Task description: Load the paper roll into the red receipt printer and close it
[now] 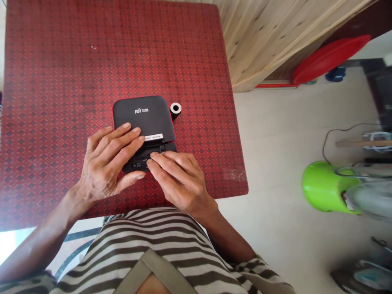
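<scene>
A black receipt printer [143,118] with red edging and a white logo lies on the table near my body. Its near end shows a recessed compartment with small parts in it. My left hand [107,163] rests on the printer's left side, fingers stretched over the casing and thumb along the near edge. Beside a white barcode label [154,137] are its fingertips. Over the compartment, my right hand [180,175] has its thumb and fingers pressed together; what they pinch, if anything, is hidden. A small paper roll [175,109], dark outside with a white end, stands right of the printer.
The table [61,81] has a red patterned cover, its right edge beyond the paper roll. A pale curtain [260,36] hangs at the back right. On the tiled floor stands a green bucket [321,185], with a cable [337,130] nearby.
</scene>
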Demonstrator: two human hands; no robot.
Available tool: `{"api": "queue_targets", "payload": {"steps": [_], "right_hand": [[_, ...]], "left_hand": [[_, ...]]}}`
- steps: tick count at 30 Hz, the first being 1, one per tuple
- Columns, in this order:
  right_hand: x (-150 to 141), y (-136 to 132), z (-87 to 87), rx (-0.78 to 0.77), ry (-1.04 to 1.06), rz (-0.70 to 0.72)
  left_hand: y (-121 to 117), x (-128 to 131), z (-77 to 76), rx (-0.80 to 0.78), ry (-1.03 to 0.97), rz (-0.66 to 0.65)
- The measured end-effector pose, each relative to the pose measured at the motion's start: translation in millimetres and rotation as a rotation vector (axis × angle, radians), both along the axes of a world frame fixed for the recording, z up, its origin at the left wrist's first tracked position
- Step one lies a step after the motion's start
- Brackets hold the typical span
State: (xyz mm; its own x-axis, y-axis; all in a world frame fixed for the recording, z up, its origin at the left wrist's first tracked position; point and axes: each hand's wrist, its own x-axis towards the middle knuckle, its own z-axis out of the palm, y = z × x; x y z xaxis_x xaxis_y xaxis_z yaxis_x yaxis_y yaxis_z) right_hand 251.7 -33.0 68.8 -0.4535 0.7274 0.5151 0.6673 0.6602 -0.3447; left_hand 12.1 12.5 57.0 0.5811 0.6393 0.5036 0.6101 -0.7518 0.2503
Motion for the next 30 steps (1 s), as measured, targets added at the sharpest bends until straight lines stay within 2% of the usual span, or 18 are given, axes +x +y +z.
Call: {"api": "queue_targets", "payload": {"steps": [13, 15, 17, 19, 22, 26, 30], "right_hand": [[3.3, 1.6, -1.3, -0.026, 0.108, 0.0], [7.1, 2.7, -0.8, -0.005, 0.171, -0.032], [14.6, 5.5, -2.8, 0.015, 0.249, -0.127], [25.2, 9.5, -10.9, 0.016, 0.322, -0.258], [41.8, 14.8, -36.0, -0.072, 0.394, -0.389], [51.9, 18.5, -72.9, -0.314, 0.35, -0.447], [49.7, 22.8, -86.7, -0.363, 0.268, -0.455]], "left_hand": [[-5.0, 6.7, -9.6, 0.035, 0.021, 0.053], [-5.0, 7.7, -10.0, 0.022, 0.001, 0.056], [-7.6, 7.8, -10.4, -0.011, -0.04, 0.065], [-14.1, 6.0, -12.1, 0.01, -0.114, 0.1], [-27.8, -1.1, -18.9, 0.158, -0.218, 0.2], [-38.0, -11.6, -31.1, 0.246, -0.096, 0.164], [-38.3, -14.3, -37.3, 0.295, -0.054, 0.169]]}}
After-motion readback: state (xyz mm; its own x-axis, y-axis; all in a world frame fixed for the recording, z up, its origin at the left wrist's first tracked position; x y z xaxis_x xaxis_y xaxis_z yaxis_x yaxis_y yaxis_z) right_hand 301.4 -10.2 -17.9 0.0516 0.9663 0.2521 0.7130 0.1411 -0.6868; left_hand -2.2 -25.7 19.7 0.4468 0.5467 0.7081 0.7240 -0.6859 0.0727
